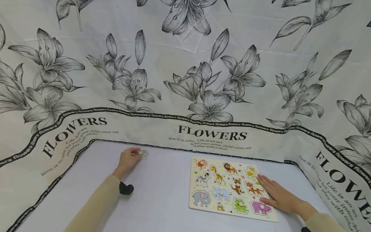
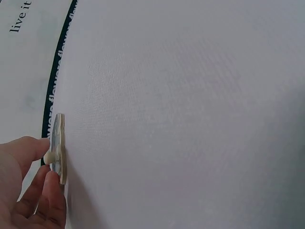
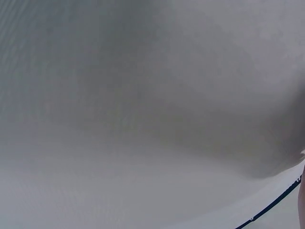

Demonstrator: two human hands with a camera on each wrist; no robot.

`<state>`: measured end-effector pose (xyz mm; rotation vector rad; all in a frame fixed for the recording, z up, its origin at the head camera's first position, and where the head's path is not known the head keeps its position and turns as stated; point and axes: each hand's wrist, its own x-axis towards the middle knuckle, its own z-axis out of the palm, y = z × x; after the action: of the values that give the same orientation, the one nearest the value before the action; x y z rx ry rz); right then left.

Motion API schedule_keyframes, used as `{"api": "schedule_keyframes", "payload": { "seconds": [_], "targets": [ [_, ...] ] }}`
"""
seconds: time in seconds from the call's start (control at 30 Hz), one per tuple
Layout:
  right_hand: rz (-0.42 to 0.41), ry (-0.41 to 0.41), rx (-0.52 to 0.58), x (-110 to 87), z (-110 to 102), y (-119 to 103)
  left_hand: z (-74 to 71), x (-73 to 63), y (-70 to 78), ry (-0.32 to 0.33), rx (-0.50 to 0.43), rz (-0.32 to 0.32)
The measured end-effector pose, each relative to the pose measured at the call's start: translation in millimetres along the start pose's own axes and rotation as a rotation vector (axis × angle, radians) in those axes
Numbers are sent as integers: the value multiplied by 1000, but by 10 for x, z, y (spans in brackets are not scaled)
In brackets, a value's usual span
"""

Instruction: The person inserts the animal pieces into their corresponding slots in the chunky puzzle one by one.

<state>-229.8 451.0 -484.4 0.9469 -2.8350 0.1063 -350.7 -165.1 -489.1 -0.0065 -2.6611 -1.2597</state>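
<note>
My left hand [image 1: 128, 160] is at the back left of the table, pinching a small greyish wooden puzzle piece [image 1: 143, 154] by its knob. In the left wrist view, thumb and fingers of the left hand [image 2: 28, 183] meet at the knob, and the puzzle piece [image 2: 60, 148] stands on edge, seen from the side; its picture cannot be made out. To the right lies an animal puzzle board [image 1: 228, 215] with a lion, giraffe, zebra, elephants, frog and hippo among its pictures. The right hand [image 1: 281, 195] rests on the board's right edge, fingers extended.
White cloth [image 1: 156, 193] covers the table. Behind and beside it hangs a curtain [image 1: 162, 129] with lily drawings and "FLOWERS" lettering, its dark border along the table's edge. The right wrist view holds mostly blurred pale cloth [image 3: 119, 191].
</note>
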Motion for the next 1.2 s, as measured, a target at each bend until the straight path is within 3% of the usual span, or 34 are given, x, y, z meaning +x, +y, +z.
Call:
{"api": "schedule_keyframes", "payload": {
  "seconds": [0.2, 0.57, 1.2],
  "targets": [
    [30, -26, 19, 20, -7, -13, 16, 17, 0, -15, -14, -22],
    [4, -1, -5, 13, 0, -10, 47, 85, -15, 5, 13, -86],
    [8, 8, -2, 6, 19, -10, 66, 73, -5, 53, -9, -139]
  ]
}}
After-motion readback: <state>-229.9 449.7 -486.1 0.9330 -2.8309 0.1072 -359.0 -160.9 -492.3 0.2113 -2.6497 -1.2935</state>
